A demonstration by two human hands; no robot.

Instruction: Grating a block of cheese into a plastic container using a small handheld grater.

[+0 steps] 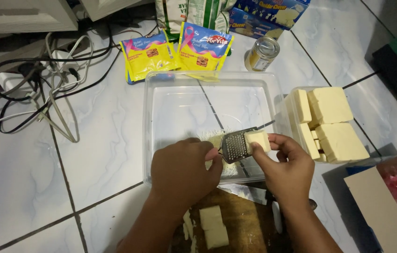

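left hand (182, 168) fingers grip the small metal grater (235, 146). right hand (285, 164) fingers pinch a cheese block (258, 139) against it, over the clear tub (161, 107).

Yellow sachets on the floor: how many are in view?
2. One yellow sachet lies behind the clear tub at its left corner; the second sachet lies right beside it, near the tin can.

Head view, steeply downward, seemingly close.
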